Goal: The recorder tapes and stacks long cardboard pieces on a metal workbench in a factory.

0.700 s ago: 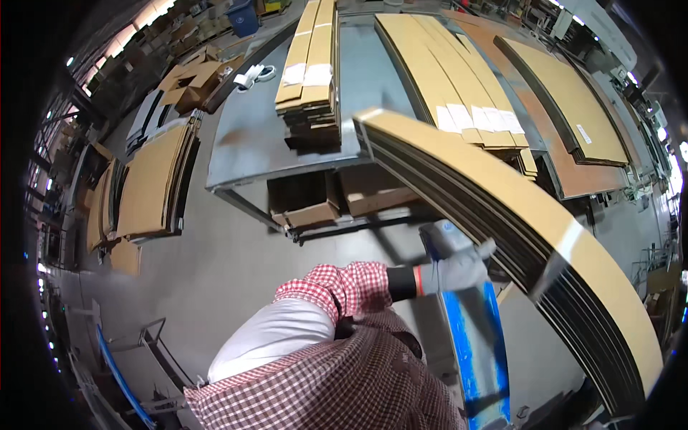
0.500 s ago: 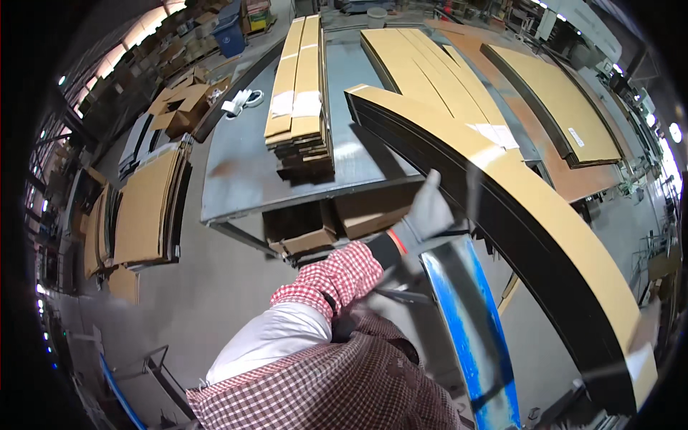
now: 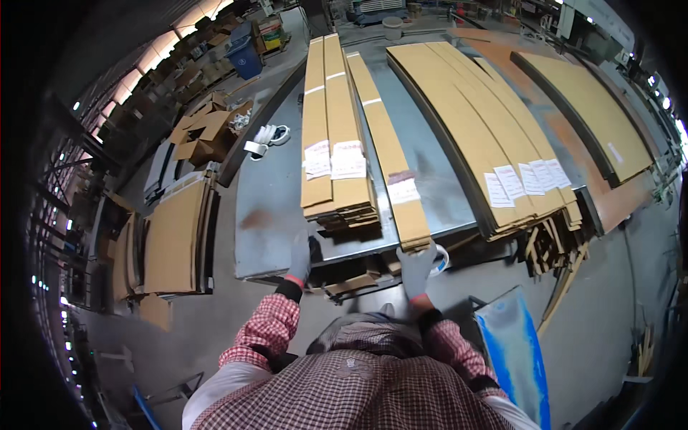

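Observation:
A long, narrow cardboard-wrapped bundle (image 3: 383, 136) with white bands and a paper label lies on the grey metal table (image 3: 269, 215). My right hand (image 3: 418, 272), in a grey glove, grips its near end, thumb on one side and fingers on the other. Beside that hand hangs a white tape roll (image 3: 441, 261); how it is held is hidden. My left hand (image 3: 300, 259), also gloved, rests at the table's front edge with its fingers stretched forward, holding nothing. Just beyond it stands a stack of narrow cardboard-wrapped bundles (image 3: 337, 132) with white labels.
Wider labelled cardboard packs (image 3: 466, 115) lie on the table's right part. Another long pack (image 3: 588, 118) is on the brown surface farther right. Tape rolls (image 3: 269, 137) sit at the table's left. Cardboard sheets (image 3: 175, 244) stand at left. A blue-edged panel (image 3: 512, 351) is near my right.
The long bundle that slanted in the air at right now lies on the table beside the narrow stack. My left hand has moved left, away from it; my right hand is at its near end.

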Motion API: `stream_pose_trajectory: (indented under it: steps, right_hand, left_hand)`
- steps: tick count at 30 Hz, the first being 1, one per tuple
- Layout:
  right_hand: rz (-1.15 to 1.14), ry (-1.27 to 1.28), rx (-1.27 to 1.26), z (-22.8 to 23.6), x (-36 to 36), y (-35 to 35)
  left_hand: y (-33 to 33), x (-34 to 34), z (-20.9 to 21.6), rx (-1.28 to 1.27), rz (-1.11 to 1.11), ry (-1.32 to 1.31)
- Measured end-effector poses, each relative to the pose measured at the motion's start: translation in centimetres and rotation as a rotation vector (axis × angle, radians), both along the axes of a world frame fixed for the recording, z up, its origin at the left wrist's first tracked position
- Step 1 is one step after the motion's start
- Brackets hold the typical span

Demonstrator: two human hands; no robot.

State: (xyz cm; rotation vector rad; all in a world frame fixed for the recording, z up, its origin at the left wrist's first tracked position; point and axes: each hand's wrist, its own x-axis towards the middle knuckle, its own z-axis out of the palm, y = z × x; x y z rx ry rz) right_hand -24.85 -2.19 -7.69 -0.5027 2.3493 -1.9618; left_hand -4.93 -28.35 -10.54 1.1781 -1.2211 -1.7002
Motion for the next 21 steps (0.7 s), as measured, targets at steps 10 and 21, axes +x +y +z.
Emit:
stream_pose_trajectory:
  steps: [10,21]
  right_hand:
    - [0.475,0.199,0.385,-1.1,-5.3,-6.1]
    - [0.739,0.186,0.392,-1.4,-10.8,0.0]
  left_hand:
    - [-5.7,1.2,-0.7,-1.341,-0.460,-0.981]
    - [2.9,-1.9,1.8,-1.372,-0.600,-0.813]
